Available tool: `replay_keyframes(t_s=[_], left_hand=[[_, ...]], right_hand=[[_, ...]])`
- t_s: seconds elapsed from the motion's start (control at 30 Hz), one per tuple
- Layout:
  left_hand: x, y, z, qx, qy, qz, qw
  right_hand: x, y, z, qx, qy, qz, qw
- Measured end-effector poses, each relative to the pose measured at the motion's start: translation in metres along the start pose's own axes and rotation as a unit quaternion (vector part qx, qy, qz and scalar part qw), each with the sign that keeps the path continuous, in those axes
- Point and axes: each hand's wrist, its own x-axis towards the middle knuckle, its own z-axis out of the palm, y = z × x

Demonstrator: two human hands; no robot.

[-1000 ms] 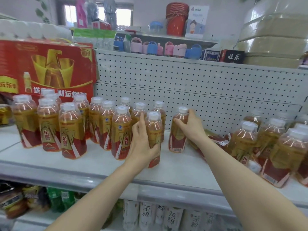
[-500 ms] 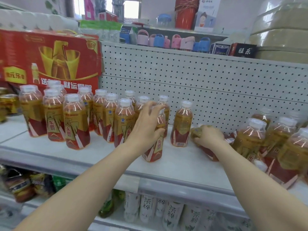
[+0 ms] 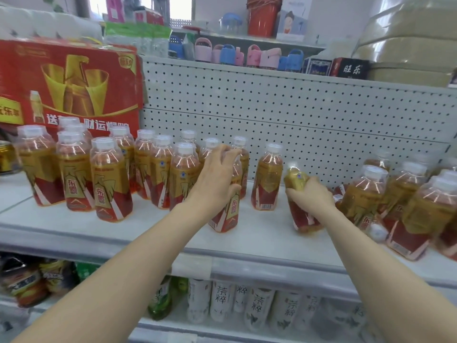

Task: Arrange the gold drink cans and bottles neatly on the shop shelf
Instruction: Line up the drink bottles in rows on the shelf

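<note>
Gold front bottle (image 3: 225, 215) stands on the shelf (image 3: 259, 241) with the left hand (image 3: 216, 180) curled round its upper half. The right hand (image 3: 312, 198) grips a tilted bottle (image 3: 303, 220), its cap end leaning away. A lone bottle (image 3: 268, 179) stands upright between the hands, and the bottle row (image 3: 108, 179) stands left of the left hand.

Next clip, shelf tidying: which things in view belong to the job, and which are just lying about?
Job: front bottle in the left hand; tilted bottle in the right hand; lone standing bottle between them; bottle rows at left; crowded bottles at right; shelf.
Just there: red carton; red bucket; pastel cup holders; white bottles underneath.
</note>
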Motion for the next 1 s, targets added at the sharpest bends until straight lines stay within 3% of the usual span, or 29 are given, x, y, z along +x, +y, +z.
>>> replay_keyframes(t_s=[0.17, 0.37, 0.6, 0.7, 0.87, 0.93, 1.0], left_hand=[[-0.002, -0.001, -0.002, 0.011, -0.004, 0.008, 1.0], [-0.007, -0.008, -0.008, 0.035, -0.008, 0.028, 0.999], [-0.004, -0.001, -0.008, 0.087, -0.006, 0.032, 0.996], [0.002, 0.011, -0.001, 0.128, 0.024, 0.037, 0.991], [0.025, 0.046, 0.02, 0.109, 0.064, 0.076, 0.989], [0.034, 0.066, 0.032, 0.095, 0.052, 0.089, 0.99], [0.04, 0.084, 0.048, 0.066, 0.023, 0.085, 0.994]], right_hand=[[-0.031, -0.008, -0.023, 0.146, 0.039, -0.048, 0.987], [-0.053, -0.015, -0.015, 0.137, 0.062, -0.07, 0.986], [-0.057, -0.01, -0.028, 0.143, -0.004, -0.058, 0.988], [-0.055, -0.004, -0.05, 0.083, 0.025, -0.095, 0.992], [-0.039, 0.014, -0.113, -0.032, 0.231, -0.167, 0.958], [-0.027, 0.032, -0.131, -0.089, 0.228, -0.142, 0.959], [-0.017, 0.052, -0.135, -0.12, 0.168, -0.091, 0.974]])
